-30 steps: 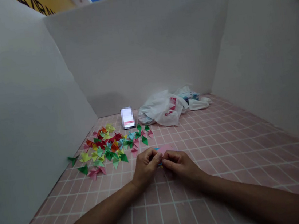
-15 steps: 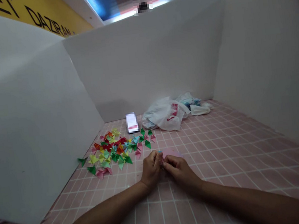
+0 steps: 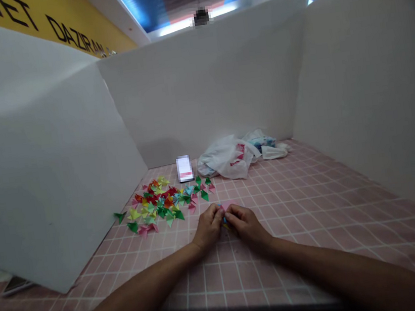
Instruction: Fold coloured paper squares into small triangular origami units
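Left hand: the left hand (image 3: 209, 225) rests low on the pink tiled tabletop (image 3: 297, 199), its fingers curled inward and pinched on a small folded paper piece (image 3: 224, 218) at the meeting point of both hands.
Right hand: the right hand (image 3: 244, 224) lies just beside the left one, fingertips touching it, and is likewise pinched on the same paper piece.
Paper piece: pink with a bit of blue and yellow showing between the fingertips; mostly hidden by the fingers, so its fold cannot be told. It sits just above the tabletop, roughly at the middle of the view.
Pink sheet: a flat pink paper sheet (image 3: 233, 205) lies on the tabletop right behind the hands, partly covered by them.
Pile: a scatter of folded paper triangles (image 3: 163, 202) in green, yellow, red, pink and light blue lies to the left of the hands and beyond them, near the left partition; one green triangle (image 3: 120, 217) lies apart at its left edge.
Phone: a phone (image 3: 184, 168) lies flat behind the pile, screen lit.
Bag: a crumpled white plastic bag (image 3: 231, 158) with red print sits right of the phone, near the back wall, with more crumpled plastic (image 3: 267, 146) just beside it.
Enclosure: white partition boards (image 3: 202, 90) stand on the left, back and right of the tabletop.
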`<state>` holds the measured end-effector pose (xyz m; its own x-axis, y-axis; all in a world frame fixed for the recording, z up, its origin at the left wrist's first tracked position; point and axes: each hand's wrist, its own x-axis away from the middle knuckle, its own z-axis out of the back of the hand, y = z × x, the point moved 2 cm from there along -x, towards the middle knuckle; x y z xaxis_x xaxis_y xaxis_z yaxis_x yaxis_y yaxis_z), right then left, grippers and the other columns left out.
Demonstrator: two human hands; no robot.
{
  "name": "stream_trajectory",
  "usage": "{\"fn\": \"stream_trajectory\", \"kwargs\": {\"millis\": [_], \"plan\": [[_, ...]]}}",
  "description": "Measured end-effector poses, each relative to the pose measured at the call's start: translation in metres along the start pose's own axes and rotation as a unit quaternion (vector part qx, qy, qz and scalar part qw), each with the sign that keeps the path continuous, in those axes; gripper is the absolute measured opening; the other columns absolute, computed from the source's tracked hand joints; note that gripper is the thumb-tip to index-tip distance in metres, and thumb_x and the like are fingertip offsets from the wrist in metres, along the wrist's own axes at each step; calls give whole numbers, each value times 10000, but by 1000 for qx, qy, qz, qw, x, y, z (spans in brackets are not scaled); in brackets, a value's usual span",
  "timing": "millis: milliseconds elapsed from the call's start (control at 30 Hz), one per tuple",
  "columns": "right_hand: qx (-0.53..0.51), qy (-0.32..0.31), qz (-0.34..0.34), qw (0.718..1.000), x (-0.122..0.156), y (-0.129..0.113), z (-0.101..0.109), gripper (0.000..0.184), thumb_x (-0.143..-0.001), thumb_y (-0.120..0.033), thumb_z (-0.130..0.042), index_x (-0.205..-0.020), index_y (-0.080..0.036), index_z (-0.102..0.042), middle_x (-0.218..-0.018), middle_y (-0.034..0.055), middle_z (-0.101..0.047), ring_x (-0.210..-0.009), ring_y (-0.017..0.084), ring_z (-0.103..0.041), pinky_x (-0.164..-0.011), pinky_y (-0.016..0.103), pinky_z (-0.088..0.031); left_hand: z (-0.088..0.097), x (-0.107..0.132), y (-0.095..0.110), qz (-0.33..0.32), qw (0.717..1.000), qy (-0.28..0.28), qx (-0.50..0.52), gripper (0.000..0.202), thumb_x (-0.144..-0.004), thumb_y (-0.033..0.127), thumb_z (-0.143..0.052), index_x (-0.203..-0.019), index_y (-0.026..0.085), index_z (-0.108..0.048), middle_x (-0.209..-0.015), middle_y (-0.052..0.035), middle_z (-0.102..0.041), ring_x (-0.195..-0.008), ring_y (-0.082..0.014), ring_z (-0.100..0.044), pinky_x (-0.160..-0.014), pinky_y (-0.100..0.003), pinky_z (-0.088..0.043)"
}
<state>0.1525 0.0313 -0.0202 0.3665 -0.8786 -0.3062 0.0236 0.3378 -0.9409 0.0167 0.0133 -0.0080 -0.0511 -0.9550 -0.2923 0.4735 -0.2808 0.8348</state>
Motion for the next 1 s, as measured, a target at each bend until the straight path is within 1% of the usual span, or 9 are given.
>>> {"fn": "stream_trajectory", "kwargs": {"millis": [133,300,367,500,633,700,800,900,1000], "plan": [[3,-40,22,999,9,-13,-3,286,-863,-376,-536,-643,-200,-484,-595,-29,-462,-577,127,-416,-545,251,-348,11,24,15,2,999,24,-26,280,-925,380,-457,-696,218,-461,-627,29,-467,-612,-155,-452,-612,-288,-304],[-2,-117,23,993,24,-50,-9,239,-888,-318,-523,-683,-197,-518,-556,-41,-482,-504,109,-431,-517,243,-350,25,60,33,3,998,57,-19,347,-964,422,-428,-686,216,-458,-597,38,-426,-572,-140,-432,-596,-281,-313],[0,-139,30,990,29,-67,-12,233,-886,-285,-516,-670,-199,-508,-545,-43,-484,-489,101,-436,-500,233,-347,30,72,39,5,997,69,22,355,-967,451,-448,-706,212,-477,-572,49,-426,-531,-128,-421,-564,-267,-324],[38,-166,38,985,28,-87,-15,145,-862,-216,-528,-719,-196,-526,-584,-34,-537,-497,99,-491,-484,215,-357,40,84,47,6,996,47,82,346,-976,462,-453,-754,203,-510,-556,56,-466,-491,-110,-445,-517,-239,-344],[34,-179,-9,983,6,-86,-18,135,-829,-191,-552,-694,-190,-543,-553,-41,-537,-439,99,-489,-441,212,-329,50,65,44,3,988,58,142,312,-908,414,-597,-711,173,-584,-557,47,-497,-496,-94,-456,-520,-228,-357],[42,-121,6,992,-13,-85,-17,165,-799,-158,-589,-642,-185,-548,-512,-47,-511,-451,97,-470,-470,217,-323,53,44,40,5,983,74,168,281,-882,404,-628,-730,170,-597,-574,49,-505,-512,-93,-477,-526,-220,-384],[35,-57,32,997,-41,-85,-18,208,-774,-120,-616,-601,-181,-517,-582,-30,-540,-544,99,-498,-533,222,-344,56,8,32,6,972,91,216,265,-834,423,-662,-812,165,-606,-637,43,-547,-528,-95,-519,-526,-224,-439],[5,-41,32,999,-61,-79,-18,209,-821,-237,-629,-647,-189,-523,-523,-47,-527,-441,93,-472,-460,223,-336,56,-19,25,2,959,96,268,316,-796,458,-685,-838,156,-602,-644,49,-550,-517,-78,-520,-535,-219,-462],[-55,-56,15,997,-74,-63,-15,273,-842,-391,-610,-682,-199,-499,-500,-62,-518,-386,88,-471,-390,208,-356,51,-33,17,6,949,79,304,353,-766,474,-714,-815,142,-603,-645,42,-560,-511,-75,-525,-525,-220,-469]]}}
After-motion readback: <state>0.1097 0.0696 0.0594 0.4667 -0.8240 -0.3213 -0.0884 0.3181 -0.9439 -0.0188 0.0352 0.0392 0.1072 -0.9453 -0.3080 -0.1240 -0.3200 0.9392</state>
